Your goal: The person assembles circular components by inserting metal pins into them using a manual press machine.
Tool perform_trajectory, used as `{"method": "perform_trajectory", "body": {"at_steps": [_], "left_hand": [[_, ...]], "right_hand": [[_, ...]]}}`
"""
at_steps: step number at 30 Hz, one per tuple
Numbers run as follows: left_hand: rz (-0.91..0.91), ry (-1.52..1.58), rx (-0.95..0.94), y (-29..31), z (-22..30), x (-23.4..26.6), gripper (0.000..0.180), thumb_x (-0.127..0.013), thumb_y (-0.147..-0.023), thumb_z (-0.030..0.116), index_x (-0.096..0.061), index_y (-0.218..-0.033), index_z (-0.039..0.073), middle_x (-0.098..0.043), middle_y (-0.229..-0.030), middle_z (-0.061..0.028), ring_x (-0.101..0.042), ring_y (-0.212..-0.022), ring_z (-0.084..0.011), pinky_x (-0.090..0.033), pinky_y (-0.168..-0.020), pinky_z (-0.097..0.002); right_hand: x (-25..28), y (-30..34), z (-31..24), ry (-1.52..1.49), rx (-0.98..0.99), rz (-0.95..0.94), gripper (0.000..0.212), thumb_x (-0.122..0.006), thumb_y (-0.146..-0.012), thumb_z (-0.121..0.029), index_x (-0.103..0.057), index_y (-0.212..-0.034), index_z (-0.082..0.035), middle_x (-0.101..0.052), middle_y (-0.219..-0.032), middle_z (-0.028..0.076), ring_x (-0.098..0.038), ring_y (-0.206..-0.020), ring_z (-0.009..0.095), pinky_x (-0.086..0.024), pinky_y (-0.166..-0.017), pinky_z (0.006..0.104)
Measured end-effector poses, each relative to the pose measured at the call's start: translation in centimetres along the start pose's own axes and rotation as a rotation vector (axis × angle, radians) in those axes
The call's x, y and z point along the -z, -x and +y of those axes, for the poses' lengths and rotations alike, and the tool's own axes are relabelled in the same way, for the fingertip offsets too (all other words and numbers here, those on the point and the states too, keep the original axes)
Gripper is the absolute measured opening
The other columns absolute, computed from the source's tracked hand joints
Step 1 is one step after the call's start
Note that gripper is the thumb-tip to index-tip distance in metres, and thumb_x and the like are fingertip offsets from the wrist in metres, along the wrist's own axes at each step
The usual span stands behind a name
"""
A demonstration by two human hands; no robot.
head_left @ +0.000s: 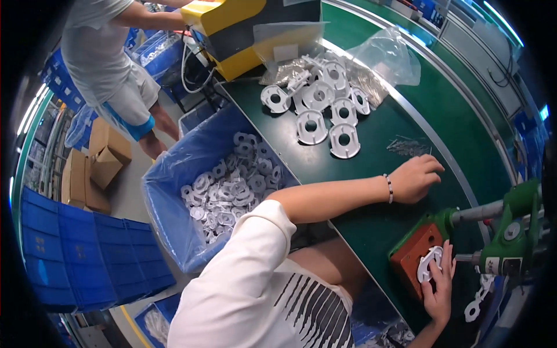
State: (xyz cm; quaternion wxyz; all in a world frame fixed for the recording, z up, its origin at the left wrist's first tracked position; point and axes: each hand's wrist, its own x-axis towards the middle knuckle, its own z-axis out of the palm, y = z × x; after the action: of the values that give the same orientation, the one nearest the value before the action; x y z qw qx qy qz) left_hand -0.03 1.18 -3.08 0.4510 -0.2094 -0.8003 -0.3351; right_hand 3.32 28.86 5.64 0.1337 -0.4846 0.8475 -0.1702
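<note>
My left hand [415, 178], with a beaded bracelet at its wrist, hovers over the green table beside a small heap of thin metal pins [408, 145]. Its fingers are curled together; whatever they may pinch is too small to make out. At the lower right, my right hand [439, 288] grips a white plastic ring-shaped part [428, 264] against a reddish-brown fixture block [409, 268]. The block sits beneath the ram of a green hand press [513, 232]. Several similar white parts [320, 95] are piled farther up the table.
A blue bin lined with plastic [168, 191] holds many white parts left of the table. Clear bags [390, 58] lie near a yellow and black machine [229, 40]. Another person [107, 58] stands there. Blue crates [87, 255] and cardboard boxes [87, 180] are on the floor.
</note>
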Motion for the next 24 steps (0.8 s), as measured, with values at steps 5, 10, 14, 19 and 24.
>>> {"method": "perform_trajectory", "body": {"at_steps": [5,10,14,19,24], "left_hand": [[-0.051,-0.093,-0.017,-0.6,-0.3,2.6,0.039,-0.056,-0.058,-0.004,-0.054,-0.097,0.002,-0.054,-0.104,-0.0154,-0.050,-0.099,-0.0328,-0.040,-0.089,-0.0419],[-0.078,-0.123,0.056,-1.2,-0.6,3.7,0.036,-0.057,-0.067,-0.005,-0.053,-0.102,0.004,-0.054,-0.110,-0.0117,-0.049,-0.105,-0.0309,-0.040,-0.090,-0.0398],[-0.090,-0.123,0.074,-1.4,-0.6,2.4,0.035,-0.058,-0.068,-0.004,-0.054,-0.101,0.005,-0.055,-0.111,-0.0107,-0.049,-0.105,-0.0307,-0.040,-0.090,-0.0390],[-0.086,-0.336,0.198,-1.3,-1.6,3.3,0.024,-0.061,-0.067,0.002,-0.059,-0.091,0.006,-0.057,-0.100,-0.0112,-0.051,-0.097,-0.0305,-0.042,-0.084,-0.0388],[-0.403,-0.702,0.732,-0.4,-5.4,7.0,0.033,-0.070,-0.067,0.040,-0.066,-0.087,0.014,-0.058,-0.096,-0.0102,-0.053,-0.094,-0.0281,-0.041,-0.076,-0.0436]], "right_hand": [[0.7,-1.6,-0.7,-0.040,0.123,0.130,0.029,-0.063,-0.065,-0.007,-0.054,-0.092,-0.008,-0.040,-0.133,0.018,-0.028,-0.128,0.039,-0.017,-0.100,0.0525],[-0.7,-1.8,-1.0,-0.085,0.082,0.344,0.055,-0.066,-0.068,-0.012,-0.045,-0.119,-0.002,-0.043,-0.130,0.017,-0.037,-0.123,0.034,-0.021,-0.101,0.0428],[-1.6,-0.5,0.2,0.046,0.098,0.266,0.049,-0.053,-0.081,-0.028,-0.045,-0.122,-0.001,-0.039,-0.134,0.017,-0.034,-0.124,0.036,-0.013,-0.104,0.0482],[-3.9,0.6,1.5,-0.180,0.148,0.517,0.054,-0.040,-0.089,-0.043,-0.045,-0.122,0.000,-0.037,-0.132,0.022,-0.035,-0.123,0.038,-0.022,-0.102,0.0452],[-6.4,1.8,1.3,-0.469,0.126,0.818,0.055,-0.039,-0.089,-0.043,-0.047,-0.118,0.003,-0.038,-0.130,0.023,-0.036,-0.123,0.033,-0.028,-0.100,0.0420]]}}
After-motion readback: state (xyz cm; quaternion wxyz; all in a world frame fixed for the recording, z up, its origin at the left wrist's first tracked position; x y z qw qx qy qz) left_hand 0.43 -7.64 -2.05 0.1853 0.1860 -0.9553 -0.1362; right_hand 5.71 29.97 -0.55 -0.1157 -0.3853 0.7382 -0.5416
